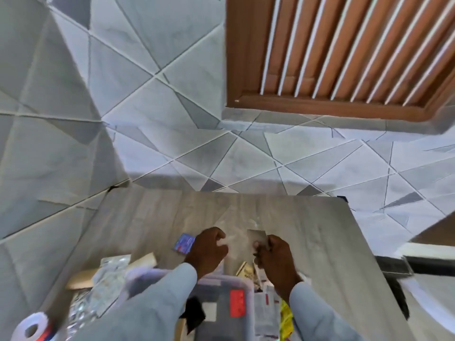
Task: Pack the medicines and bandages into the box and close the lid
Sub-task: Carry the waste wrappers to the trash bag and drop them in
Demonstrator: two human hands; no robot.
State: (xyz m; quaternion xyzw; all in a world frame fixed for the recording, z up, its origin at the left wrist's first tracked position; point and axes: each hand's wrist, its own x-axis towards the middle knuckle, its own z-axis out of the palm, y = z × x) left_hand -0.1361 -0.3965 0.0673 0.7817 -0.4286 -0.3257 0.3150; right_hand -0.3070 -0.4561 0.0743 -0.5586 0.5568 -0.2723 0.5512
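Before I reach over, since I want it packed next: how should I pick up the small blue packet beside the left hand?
The blue packet appears to lie flat on the table, just outside the left hand. Probably best to come from above on its far, open side and pinch two opposite edges, since nothing flat offers a face to grip. The blur hides its thickness.

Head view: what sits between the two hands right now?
In the head view, a clear plastic bag stretches between the left hand and right hand, both gripping it above the table; its contents are too blurred to tell.
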